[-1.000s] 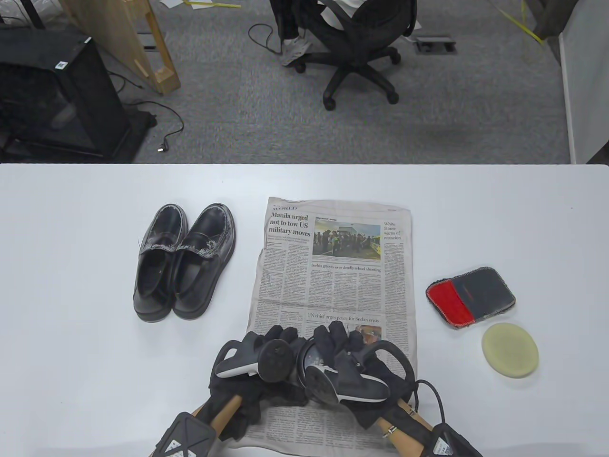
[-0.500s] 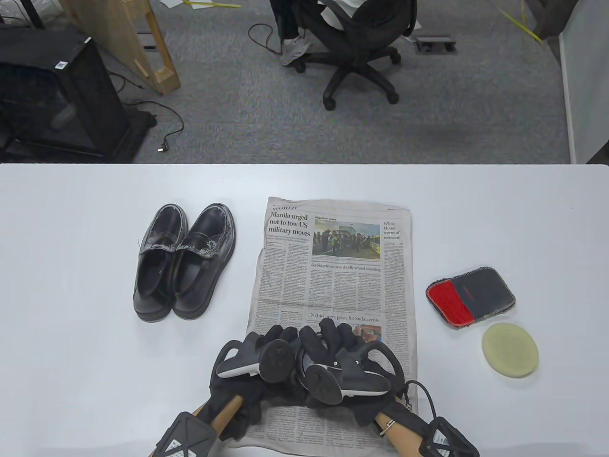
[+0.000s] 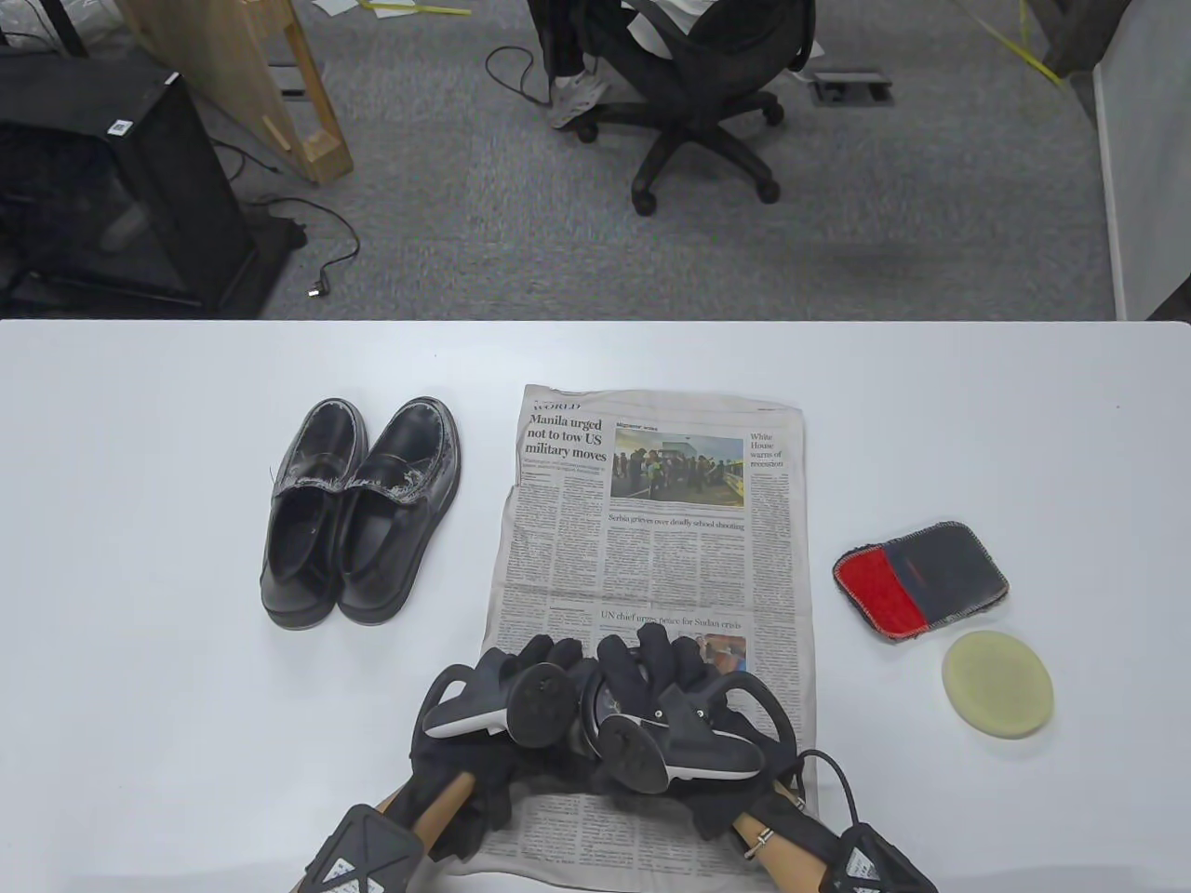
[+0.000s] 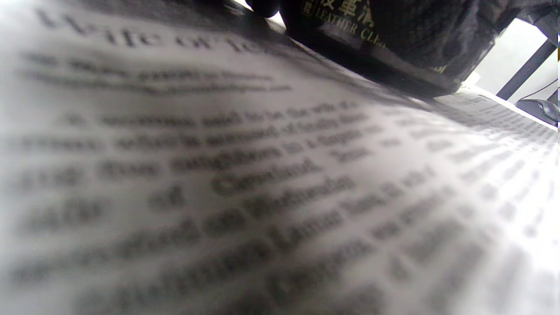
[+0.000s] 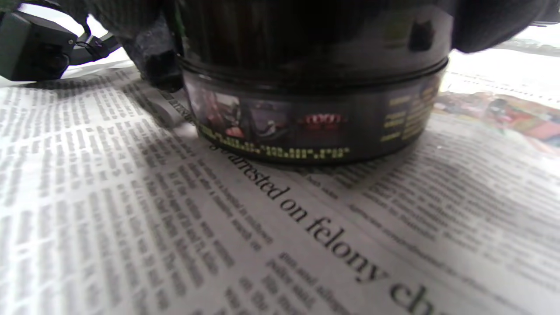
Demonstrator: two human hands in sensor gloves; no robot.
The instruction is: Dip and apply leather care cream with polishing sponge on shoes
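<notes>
Both hands low at near end of newspaper, pressed together, knuckles up, trackers on top. Left hand and right hand cup dark cream tin; tin stands upright on paper, hidden under hands from above. Right fingers curl over tin's top; left fingers wrap its side. Sponge lies right on table, well apart, touching cloth behind. Shoes far left, side by side.
</notes>
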